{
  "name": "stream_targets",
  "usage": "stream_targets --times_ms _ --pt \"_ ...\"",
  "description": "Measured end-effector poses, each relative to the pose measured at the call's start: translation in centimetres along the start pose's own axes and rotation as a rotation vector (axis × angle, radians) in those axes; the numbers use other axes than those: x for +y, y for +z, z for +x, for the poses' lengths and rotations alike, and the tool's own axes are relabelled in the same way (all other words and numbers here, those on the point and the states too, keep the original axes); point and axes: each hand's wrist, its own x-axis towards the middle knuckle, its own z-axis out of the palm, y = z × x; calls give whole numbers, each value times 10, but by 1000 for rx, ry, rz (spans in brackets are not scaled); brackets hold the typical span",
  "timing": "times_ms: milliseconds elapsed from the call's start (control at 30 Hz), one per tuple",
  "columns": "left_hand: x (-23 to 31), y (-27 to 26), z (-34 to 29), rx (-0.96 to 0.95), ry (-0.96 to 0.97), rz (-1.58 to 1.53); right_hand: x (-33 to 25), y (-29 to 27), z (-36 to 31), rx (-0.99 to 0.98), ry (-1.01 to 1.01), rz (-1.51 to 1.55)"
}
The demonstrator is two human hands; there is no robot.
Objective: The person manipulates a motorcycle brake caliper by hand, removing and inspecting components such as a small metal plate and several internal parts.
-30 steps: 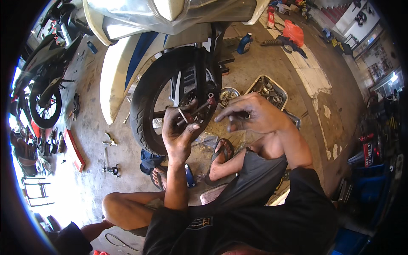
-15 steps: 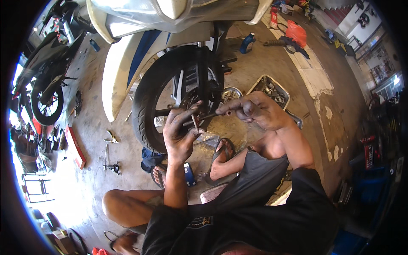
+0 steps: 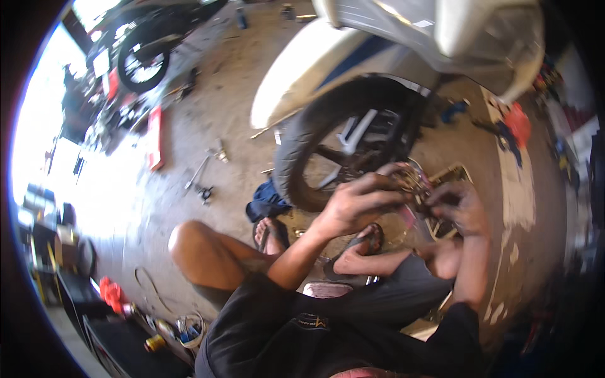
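My left hand (image 3: 362, 205) is stretched forward in front of a motorcycle's front wheel (image 3: 299, 154), its fingers bent and pressed together. To its right, my right hand (image 3: 463, 208) is curled, with the fingertips close to those of the left. Shiny small metal parts (image 3: 416, 183) show between and behind the fingers, blurred. Whatever each hand pinches is too small and smeared to name. Just behind the right hand lies a rectangular metal tray (image 3: 459, 169), partly covered by the hand. Above the wheel hangs the motorcycle's white and blue fender (image 3: 277, 91).
Dark blue cloth (image 3: 267, 200) lies beside the tyre. Metal tools (image 3: 203, 179) and a long red box (image 3: 155, 138) are on the floor to the left. Another motorcycle (image 3: 144, 63) stands far left. A red plastic bag (image 3: 518, 125) lies at the right; a white bucket (image 3: 190, 331) sits at lower left.
The view has turned, so the motorcycle sits further right. My hands have come down and right, toward the metal parts and tray. The thin rod earlier between the fingers can't be made out now.
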Motion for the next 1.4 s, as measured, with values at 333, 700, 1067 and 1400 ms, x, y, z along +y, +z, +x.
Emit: stream_targets --times_ms 333,700,1067,1400 --pt "-4 -14 -12 -37 117 -148 -13 23 -1 131 -185 -70" --pt "-1 -20 -9 -190 191 231 -22 50 9 66 -452 -1134" --pt "-4 -5 -9 -247 255 290 -19 56 12 223 -459 -1189" --pt "0 -7 -15 -296 231 281 -6 51 7 -54 -515 -1192"
